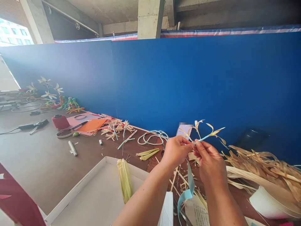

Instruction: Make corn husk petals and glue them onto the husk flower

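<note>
Two hands [175, 151] hold husk sprig [204, 138] in open air, past tray rim [138, 174].

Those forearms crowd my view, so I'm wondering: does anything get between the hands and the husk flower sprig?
Nothing visible does: the left hand and right hand both have their fingers directly on the husk flower sprig. A light-blue strip hangs below them, its upper end hidden.

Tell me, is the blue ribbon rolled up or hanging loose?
Hanging loose: the blue ribbon dangles in a long, bent strip below the left hand and right hand.
</note>
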`<state>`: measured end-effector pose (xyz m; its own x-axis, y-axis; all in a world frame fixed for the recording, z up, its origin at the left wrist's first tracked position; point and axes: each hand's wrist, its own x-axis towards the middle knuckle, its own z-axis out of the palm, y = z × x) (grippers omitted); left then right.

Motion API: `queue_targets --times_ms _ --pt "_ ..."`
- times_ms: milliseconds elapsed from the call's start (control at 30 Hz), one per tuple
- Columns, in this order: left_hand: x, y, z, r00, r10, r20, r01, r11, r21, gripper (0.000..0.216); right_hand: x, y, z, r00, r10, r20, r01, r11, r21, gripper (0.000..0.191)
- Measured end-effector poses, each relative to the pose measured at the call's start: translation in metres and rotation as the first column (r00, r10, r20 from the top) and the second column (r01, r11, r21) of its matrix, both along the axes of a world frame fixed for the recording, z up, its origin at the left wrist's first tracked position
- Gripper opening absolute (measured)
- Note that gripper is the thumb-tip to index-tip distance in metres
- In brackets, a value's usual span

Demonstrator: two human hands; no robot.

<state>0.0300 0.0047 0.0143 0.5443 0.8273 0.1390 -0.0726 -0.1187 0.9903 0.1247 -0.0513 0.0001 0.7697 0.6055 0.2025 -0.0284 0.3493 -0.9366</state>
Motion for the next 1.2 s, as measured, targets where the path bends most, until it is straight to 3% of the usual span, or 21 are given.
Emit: queue_targets --times_ms 500,700,1033,1200 --pt "-0.0024 0.0010 -0.0010 0.984 0.130 -0.119 -0.113 0.984 0.139 0.029 0.0010 0.0019 -0.0007 0.990 0.104 -0.092 -0.098 0.993 0.064 0.032" --pt "-0.0012 0.0034 -0.0012 0.991 0.083 -0.102 -0.075 0.994 0.080 0.026 0.0016 0.0040 -0.0018 0.975 0.155 -0.160 -0.141 0.986 0.091 0.034" --pt "-0.0012 0.0058 0.0000 0.999 -0.021 0.037 0.024 0.995 -0.094 0.017 0.0032 0.0041 -0.0042 0.983 0.126 -0.136 -0.122 0.992 0.032 0.035" --pt "-0.0005 0.0085 -0.0046 0.998 -0.062 0.021 0.064 0.992 -0.106 0.021 0.0049 0.0048 -0.0066 0.971 0.186 -0.152 -0.179 0.982 0.061 0.032"
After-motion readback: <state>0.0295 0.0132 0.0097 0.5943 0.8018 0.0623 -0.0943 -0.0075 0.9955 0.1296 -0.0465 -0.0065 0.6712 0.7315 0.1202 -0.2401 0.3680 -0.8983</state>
